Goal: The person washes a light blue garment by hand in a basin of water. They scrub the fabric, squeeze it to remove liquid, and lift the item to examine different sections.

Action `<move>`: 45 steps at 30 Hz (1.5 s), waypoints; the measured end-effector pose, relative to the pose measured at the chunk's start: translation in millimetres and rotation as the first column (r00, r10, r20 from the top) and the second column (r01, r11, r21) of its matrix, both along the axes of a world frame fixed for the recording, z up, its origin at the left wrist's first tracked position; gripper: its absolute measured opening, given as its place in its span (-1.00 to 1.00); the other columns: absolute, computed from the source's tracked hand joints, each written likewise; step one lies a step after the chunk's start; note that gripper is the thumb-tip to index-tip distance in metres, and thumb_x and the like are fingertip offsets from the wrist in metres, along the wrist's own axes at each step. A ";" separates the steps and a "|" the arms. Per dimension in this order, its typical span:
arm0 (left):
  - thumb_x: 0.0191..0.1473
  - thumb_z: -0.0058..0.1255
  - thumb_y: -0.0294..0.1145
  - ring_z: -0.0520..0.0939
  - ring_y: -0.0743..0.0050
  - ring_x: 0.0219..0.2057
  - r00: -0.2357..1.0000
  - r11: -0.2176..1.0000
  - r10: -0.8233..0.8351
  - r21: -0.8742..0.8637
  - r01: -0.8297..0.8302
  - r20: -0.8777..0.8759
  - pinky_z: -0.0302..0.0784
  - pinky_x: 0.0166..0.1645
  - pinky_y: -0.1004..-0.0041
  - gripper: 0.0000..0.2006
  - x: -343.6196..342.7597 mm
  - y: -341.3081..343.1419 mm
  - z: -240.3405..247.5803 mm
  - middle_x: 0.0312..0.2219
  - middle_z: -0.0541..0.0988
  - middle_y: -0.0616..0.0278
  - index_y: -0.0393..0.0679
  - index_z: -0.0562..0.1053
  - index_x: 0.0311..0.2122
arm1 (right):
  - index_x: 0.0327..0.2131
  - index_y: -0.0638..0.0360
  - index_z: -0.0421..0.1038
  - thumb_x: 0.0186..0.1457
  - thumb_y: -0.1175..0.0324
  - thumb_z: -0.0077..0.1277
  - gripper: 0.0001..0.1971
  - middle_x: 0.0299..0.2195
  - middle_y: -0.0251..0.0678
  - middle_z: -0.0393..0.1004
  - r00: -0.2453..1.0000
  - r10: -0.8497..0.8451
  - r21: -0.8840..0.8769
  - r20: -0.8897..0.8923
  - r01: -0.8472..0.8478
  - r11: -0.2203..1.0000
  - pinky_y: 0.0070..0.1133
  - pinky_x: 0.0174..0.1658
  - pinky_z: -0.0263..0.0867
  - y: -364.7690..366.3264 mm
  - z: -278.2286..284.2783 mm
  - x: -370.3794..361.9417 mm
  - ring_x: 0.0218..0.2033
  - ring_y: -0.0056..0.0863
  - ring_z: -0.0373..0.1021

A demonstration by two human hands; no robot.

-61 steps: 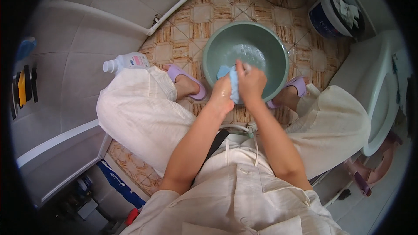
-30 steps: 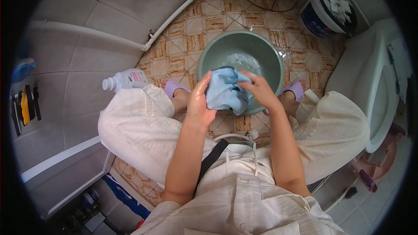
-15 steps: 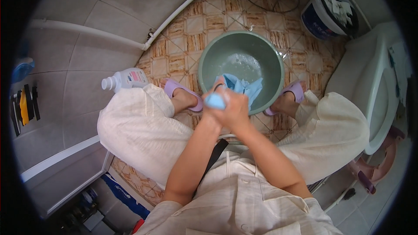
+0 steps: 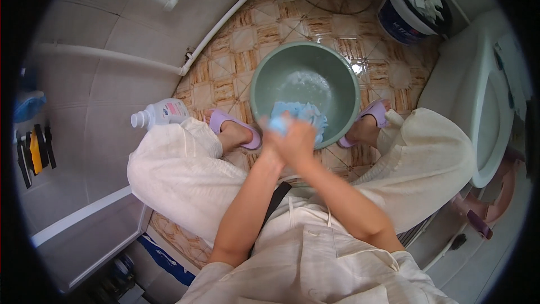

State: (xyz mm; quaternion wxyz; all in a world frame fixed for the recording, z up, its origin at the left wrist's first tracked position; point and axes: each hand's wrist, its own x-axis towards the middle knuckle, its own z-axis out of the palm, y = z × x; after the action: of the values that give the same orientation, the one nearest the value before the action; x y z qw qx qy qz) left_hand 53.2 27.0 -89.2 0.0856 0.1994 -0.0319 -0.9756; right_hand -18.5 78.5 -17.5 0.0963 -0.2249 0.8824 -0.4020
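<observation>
A light blue cloth point(image 4: 316, 119) is bunched between my two hands over the near side of a green basin point(image 4: 339, 87). My left hand point(image 4: 273, 142) is closed around one part of it, with a blue bit showing between the fingers. Pressed against it, my right hand point(image 4: 300, 138) grips the cloth too. Both hands are smeared by motion, so single fingers are hard to make out. Part of the cloth hangs beyond the hands into the basin, which has whitish suds and water at its bottom.
A white bottle point(image 4: 163, 114) lies beside my left knee. My feet, in purple slippers point(image 4: 226, 126), flank the basin on the tiled floor. A toilet point(image 4: 488, 118) stands at the right, a bucket point(image 4: 400, 18) at the far right. White pipes point(image 4: 222, 25) line the left wall.
The view has shifted slightly. Both hands still work together on the cloth; its loose part now lies lower and more bunched in the basin.
</observation>
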 end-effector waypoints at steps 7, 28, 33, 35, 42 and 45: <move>0.08 -0.19 -0.11 0.50 0.40 -0.23 0.878 0.937 -0.146 -0.220 0.270 0.455 0.40 -0.13 0.38 -0.57 -29.1 4.8 77.7 -0.24 0.47 0.16 -0.28 0.30 -0.11 | -0.50 0.22 0.37 -0.11 0.04 0.03 -0.63 -0.60 -0.12 0.43 0.980 -0.025 -0.168 0.196 0.059 0.984 -0.44 -0.47 0.27 14.3 -17.1 -89.0 -0.55 -0.28 0.40; 0.07 -0.12 -0.25 0.54 0.52 -0.52 0.945 0.400 0.077 -0.878 0.262 0.318 0.53 -0.57 0.47 -0.73 -20.2 -22.2 223.3 -0.49 0.49 0.22 -0.30 0.37 -0.34 | -0.52 0.32 0.47 -0.26 0.04 0.13 -0.57 -0.65 -0.38 0.36 0.841 0.520 -0.480 0.153 -0.396 0.782 -0.68 -0.56 0.15 19.3 203.1 -147.3 -0.65 -0.64 0.26; 0.13 -0.18 -0.23 0.31 0.75 -0.54 0.893 0.148 0.438 -0.988 0.038 0.100 0.25 -0.45 0.67 -0.71 -23.4 -6.5 240.5 -0.57 0.40 0.41 -0.25 0.37 -0.47 | -0.50 0.27 0.45 -0.10 0.07 0.06 -0.63 -0.60 -0.40 0.40 0.911 0.411 -0.289 0.020 -0.389 0.875 -0.70 -0.47 0.20 22.8 263.9 -126.9 -0.57 -0.67 0.30; 0.14 -0.20 -0.24 0.25 0.79 -0.53 0.861 -0.017 0.507 -1.000 -0.022 -0.028 0.16 -0.42 0.71 -0.70 -23.3 -5.9 246.2 -0.58 0.37 0.46 -0.25 0.36 -0.50 | -0.51 0.32 0.46 -0.11 0.08 0.06 -0.61 -0.61 -0.32 0.41 0.916 0.398 -0.280 0.041 -0.372 0.885 -0.66 -0.47 0.20 25.4 271.3 -124.2 -0.57 -0.61 0.31; 0.14 -0.20 -0.24 0.25 0.79 -0.52 0.798 -0.242 0.570 -0.968 -0.064 -0.195 0.17 -0.41 0.72 -0.69 -21.9 -3.8 257.8 -0.57 0.37 0.46 -0.27 0.37 -0.49 | -0.46 0.32 0.48 -0.10 0.08 0.05 -0.60 -0.61 -0.30 0.42 0.937 0.339 -0.317 0.078 -0.299 0.900 -0.64 -0.47 0.21 29.0 287.8 -112.0 -0.57 -0.58 0.32; 0.14 -0.19 -0.25 0.26 0.78 -0.53 0.785 -0.196 0.591 -0.977 -0.083 -0.185 0.18 -0.42 0.72 -0.70 -21.5 -3.2 264.4 -0.57 0.39 0.44 -0.27 0.37 -0.48 | -0.44 0.30 0.48 -0.09 0.07 0.04 -0.60 -0.60 -0.30 0.43 0.926 0.369 -0.316 0.075 -0.329 0.890 -0.64 -0.46 0.22 31.7 288.3 -113.0 -0.56 -0.58 0.33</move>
State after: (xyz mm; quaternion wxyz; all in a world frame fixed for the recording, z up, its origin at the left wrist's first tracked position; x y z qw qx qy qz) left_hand 31.7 23.8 175.2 0.4605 0.2402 -0.6840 -0.5122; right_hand -131.5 110.1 270.7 0.1907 -0.3646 0.7485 -0.5201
